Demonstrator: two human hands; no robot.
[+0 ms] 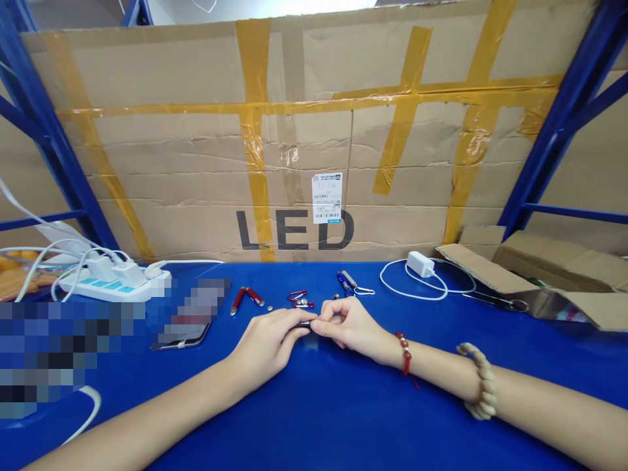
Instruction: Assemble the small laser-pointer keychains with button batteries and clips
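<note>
In the middle of the blue table, my left hand (272, 333) is closed around a small black flashlight (305, 324), mostly hidden by the fingers. The thumb and forefinger of my right hand (348, 324) pinch its right end; whether a smaller part sits between those fingertips is hidden. Just beyond the hands lie red carabiner clips (297, 296) and several small silver discs (303, 302). Two red metal tubes (246, 298) rest to the left, a single disc (269, 308) beside them. Behind my right hand are a blue tube (343, 282) and a silver tube with a clip (350, 280).
A phone (189, 320) and a white power strip (118, 284) with cables occupy the left side. At the right are a white charger (420, 263) with its cord and an open cardboard box (540, 281). A large taped carton (304, 144) stands behind, between blue rack posts (554, 137).
</note>
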